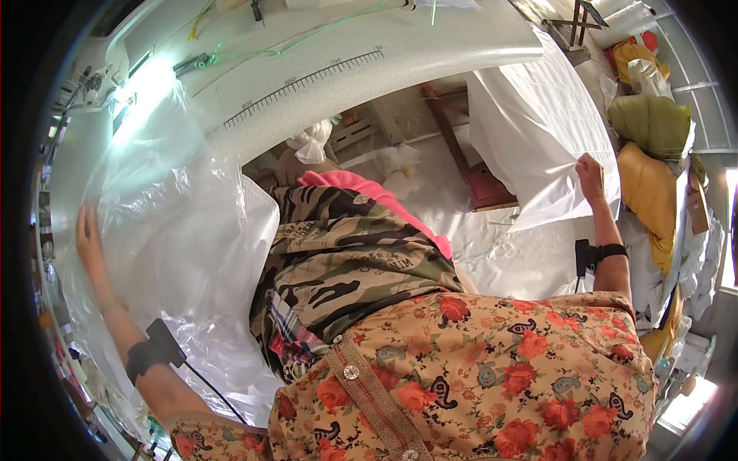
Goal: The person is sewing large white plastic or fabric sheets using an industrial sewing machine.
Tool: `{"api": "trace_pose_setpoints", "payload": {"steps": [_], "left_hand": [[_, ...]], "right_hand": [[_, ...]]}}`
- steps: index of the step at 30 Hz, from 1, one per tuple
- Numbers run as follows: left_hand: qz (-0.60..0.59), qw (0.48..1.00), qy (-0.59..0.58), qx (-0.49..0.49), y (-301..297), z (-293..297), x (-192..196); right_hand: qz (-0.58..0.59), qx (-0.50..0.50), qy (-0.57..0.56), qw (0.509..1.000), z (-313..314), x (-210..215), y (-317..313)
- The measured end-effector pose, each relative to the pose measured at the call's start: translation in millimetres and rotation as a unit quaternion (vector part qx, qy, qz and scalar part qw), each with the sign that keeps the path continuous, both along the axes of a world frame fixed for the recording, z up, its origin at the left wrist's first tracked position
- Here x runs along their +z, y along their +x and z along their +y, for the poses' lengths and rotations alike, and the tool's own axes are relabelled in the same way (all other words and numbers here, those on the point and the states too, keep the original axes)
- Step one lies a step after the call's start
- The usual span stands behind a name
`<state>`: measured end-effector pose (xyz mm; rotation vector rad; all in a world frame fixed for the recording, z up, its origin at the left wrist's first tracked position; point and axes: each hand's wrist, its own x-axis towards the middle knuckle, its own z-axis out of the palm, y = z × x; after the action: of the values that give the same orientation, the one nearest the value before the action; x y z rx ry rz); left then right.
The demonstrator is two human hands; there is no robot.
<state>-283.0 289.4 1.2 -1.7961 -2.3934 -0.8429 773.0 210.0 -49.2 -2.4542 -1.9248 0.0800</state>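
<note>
orange-tan floral-print shirt (477,376) fills the near view, with green-and-brown camouflage cloth (346,253) spread over the lap and bright pink cloth (384,201) along its far side. at the left, a translucent, crinkled plastic sheet (184,230) hangs from the pale grey tabletop (430,65) toward the lap; the left hand (90,244) is against its outer side, and whether those fingers pinch it cannot be told. at the right, a thin white sheet (538,131) drapes down past the tabletop's end, and the right hand (590,177) has its fingers curled shut, gripping that sheet near its outer edge. beyond the right arm, olive-green fabric (652,127) and mustard-yellow fabric (646,203) are piled up.
</note>
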Motion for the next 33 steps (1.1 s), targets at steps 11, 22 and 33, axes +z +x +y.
{"api": "trace_pose_setpoints", "payload": {"steps": [11, 22, 33], "left_hand": [[-0.011, 1.000, 0.003, 0.001, -4.8, -0.8, -4.0], [0.046, 0.999, 0.001, 0.006, -16.0, 4.6, -12.8], [0.092, 0.995, -0.011, 0.043, 4.5, 5.5, -11.8]], "right_hand": [[0.109, -0.004, 0.201, 0.973, 16.8, 25.8, 41.1], [0.006, -0.080, 0.348, 0.934, 74.4, 91.4, 162.3], [0.045, 0.029, 0.151, 0.987, 105.5, 101.6, 119.2]]}}
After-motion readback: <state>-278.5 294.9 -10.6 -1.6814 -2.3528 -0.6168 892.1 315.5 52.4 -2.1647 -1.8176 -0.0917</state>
